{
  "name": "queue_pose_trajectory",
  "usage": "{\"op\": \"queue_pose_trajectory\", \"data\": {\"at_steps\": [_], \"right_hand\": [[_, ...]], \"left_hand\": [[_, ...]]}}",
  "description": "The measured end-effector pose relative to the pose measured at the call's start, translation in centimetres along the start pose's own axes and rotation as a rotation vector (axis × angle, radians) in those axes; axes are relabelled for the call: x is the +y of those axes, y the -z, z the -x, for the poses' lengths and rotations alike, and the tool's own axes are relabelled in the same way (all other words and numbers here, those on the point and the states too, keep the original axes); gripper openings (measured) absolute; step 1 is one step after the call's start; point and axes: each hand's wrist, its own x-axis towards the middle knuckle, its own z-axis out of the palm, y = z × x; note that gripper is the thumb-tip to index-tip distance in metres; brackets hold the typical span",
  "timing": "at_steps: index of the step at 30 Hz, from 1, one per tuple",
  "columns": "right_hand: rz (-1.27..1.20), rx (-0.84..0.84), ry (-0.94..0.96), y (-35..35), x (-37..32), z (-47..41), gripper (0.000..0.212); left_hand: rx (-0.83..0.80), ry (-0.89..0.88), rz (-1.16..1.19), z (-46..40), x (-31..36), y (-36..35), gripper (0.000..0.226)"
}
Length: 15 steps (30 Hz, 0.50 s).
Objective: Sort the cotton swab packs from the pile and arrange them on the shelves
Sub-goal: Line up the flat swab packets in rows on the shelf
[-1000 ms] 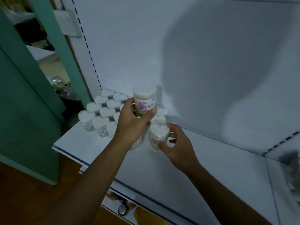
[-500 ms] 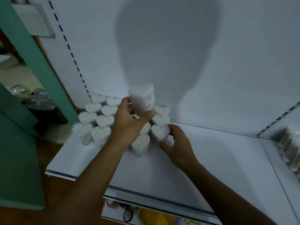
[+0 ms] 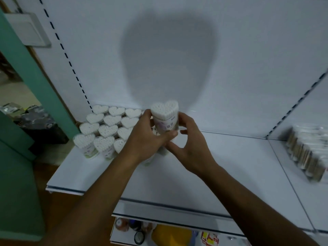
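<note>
Rows of upright white heart-shaped cotton swab packs (image 3: 106, 128) crowding the white metal shelf's (image 3: 230, 167) back-left corner, wrapped swab bundles (image 3: 308, 150) blocking its right end, bare shelf surface open between them

A white back panel (image 3: 230, 50) with dashed slot rows rises behind the white shelf (image 3: 221, 174); a large soft shadow (image 3: 168, 55) falls on the panel. Left of the panel stands a green wall (image 3: 40, 77) bearing a white box (image 3: 28, 29). Brown floor (image 3: 60, 201) lies below the shelf's left end.
</note>
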Motion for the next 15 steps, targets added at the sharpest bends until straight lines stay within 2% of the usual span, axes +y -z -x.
{"op": "queue_pose_trajectory", "data": {"at_steps": [3, 6, 7, 9, 11, 15], "right_hand": [[-0.026, 0.050, -0.022, 0.1, -0.1, 0.6, 0.058], [-0.054, 0.040, -0.071, -0.1, 0.5, 1.9, 0.062], [-0.060, 0.031, -0.092, -0.2, 0.8, 2.4, 0.066], [-0.069, 0.010, -0.124, -0.4, 1.7, 3.5, 0.069], [-0.063, -0.014, -0.150, -0.9, 2.6, 4.3, 0.067], [0.003, -0.072, -0.220, -2.5, 4.1, 5.6, 0.061]], "left_hand": [[-0.097, 0.008, -0.041, 0.6, 0.8, 0.3, 0.054], [-0.062, -0.040, -0.097, 1.1, 0.8, 0.7, 0.072], [-0.037, -0.068, -0.127, 1.3, 0.6, 0.9, 0.069], [-0.024, -0.127, -0.226, 1.7, 0.0, 1.1, 0.049], [-0.061, -0.163, -0.333, 2.1, -0.8, 1.1, 0.043], [-0.133, -0.205, -0.555, 2.7, -3.1, 0.6, 0.060]]}}
